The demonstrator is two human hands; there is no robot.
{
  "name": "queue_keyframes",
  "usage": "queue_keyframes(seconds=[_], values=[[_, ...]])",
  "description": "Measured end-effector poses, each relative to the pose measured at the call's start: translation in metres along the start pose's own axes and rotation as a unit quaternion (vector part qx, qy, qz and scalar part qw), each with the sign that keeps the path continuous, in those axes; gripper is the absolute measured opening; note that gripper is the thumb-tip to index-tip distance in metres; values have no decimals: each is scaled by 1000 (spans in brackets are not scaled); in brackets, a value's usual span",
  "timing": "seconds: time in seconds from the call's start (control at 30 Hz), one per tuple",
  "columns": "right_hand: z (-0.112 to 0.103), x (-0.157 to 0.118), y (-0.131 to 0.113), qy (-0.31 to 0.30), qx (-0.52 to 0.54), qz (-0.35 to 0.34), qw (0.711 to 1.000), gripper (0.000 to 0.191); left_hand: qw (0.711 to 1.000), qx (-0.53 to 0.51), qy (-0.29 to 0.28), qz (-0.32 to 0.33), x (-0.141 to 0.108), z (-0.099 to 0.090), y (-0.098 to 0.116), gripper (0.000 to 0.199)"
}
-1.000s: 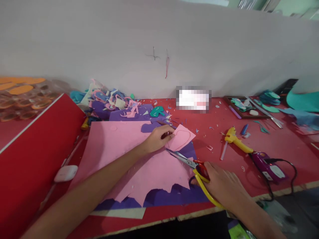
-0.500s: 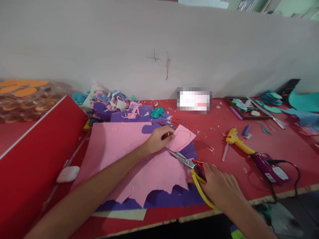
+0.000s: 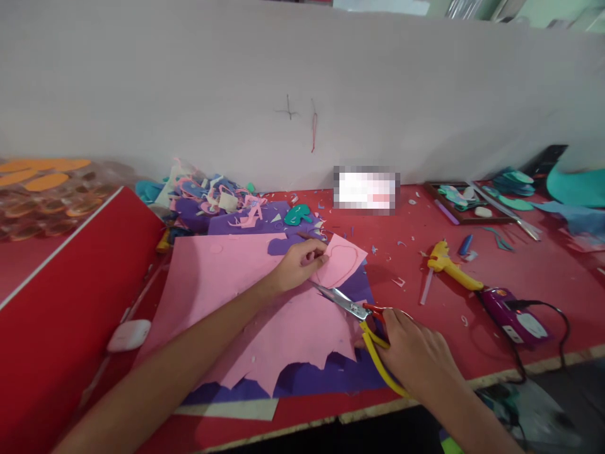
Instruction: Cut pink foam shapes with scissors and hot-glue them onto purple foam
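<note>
My left hand point(image 3: 301, 261) pinches the edge of a small pink foam piece point(image 3: 344, 258) that has a curved outline drawn on it. In my right hand point(image 3: 416, 347) is a pair of scissors point(image 3: 350, 305) with red and yellow handles; its blades point left, close under the lower edge of the small piece. Whether the blades touch the foam I cannot tell. Beneath both hands lies a large pink foam sheet point(image 3: 227, 265) with a jagged front edge, on top of a purple sheet point(image 3: 302, 381).
Foam scraps point(image 3: 217, 192) are heaped by the wall. A yellow glue gun point(image 3: 454, 271), its cord running to a purple power strip point(image 3: 513, 315), lies at right. Behind it is a dark tray point(image 3: 467, 208). A red panel point(image 3: 85, 290) and a white case point(image 3: 130, 334) stand left.
The small pink piece and my left hand have shifted very slightly left in view, as has the whole scene. My grip on the piece and on the scissors stays the same.
</note>
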State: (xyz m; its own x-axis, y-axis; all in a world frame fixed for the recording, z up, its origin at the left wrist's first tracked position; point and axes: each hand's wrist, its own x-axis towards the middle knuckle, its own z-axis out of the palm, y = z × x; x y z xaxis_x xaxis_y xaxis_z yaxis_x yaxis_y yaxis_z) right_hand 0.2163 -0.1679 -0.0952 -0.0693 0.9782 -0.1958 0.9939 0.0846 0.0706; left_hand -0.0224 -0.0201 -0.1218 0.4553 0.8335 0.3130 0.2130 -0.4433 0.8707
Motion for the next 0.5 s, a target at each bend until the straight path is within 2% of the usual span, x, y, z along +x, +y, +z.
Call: queue_keyframes(seconds=[0.2, 0.37, 0.5], values=[[-7, -1, 1, -30, 6, 8, 1000, 43, 1000, -16, -22, 5, -1, 0, -3, 24], [-16, -5, 15, -90, 20, 41, 995, 47, 999, -25, -23, 3, -1, 1, -5, 26], [-18, -16, 26, -100, 34, 74, 992, 41, 999, -26, -27, 8, -1, 1, -3, 26]])
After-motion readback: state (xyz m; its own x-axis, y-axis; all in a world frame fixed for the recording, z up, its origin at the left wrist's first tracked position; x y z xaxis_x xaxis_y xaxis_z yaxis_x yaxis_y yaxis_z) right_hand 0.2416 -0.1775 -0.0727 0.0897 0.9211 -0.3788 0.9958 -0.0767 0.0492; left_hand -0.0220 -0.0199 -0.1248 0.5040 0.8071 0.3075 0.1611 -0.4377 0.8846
